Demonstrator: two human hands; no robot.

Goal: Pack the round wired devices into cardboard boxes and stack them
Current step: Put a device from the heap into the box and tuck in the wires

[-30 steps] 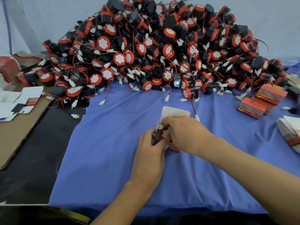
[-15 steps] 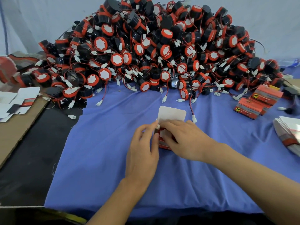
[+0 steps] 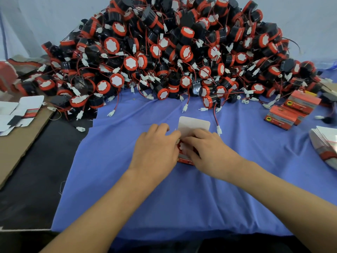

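While my left hand (image 3: 155,148) and right hand (image 3: 207,152) curl their fingers round the open cardboard box (image 3: 193,124), mid-way across the blue-clothed table (image 3: 127,189), a round wired device (image 3: 181,146) sits inside it.

We take the open box (image 3: 194,123) as our mark: it sits on the cloth (image 3: 164,198) with a round device (image 3: 180,146) in it, our left hand (image 3: 155,148) at its left side and our right hand (image 3: 209,152) at its right. Behind it rises the pile of devices (image 3: 182,52). Well to its right lie the packed boxes (image 3: 291,112) (some stacked on others) and the flattened cartons (image 3: 324,141). Far to its left, unfolded blanks (image 3: 18,114) rest on a cardboard sheet (image 3: 18,148).
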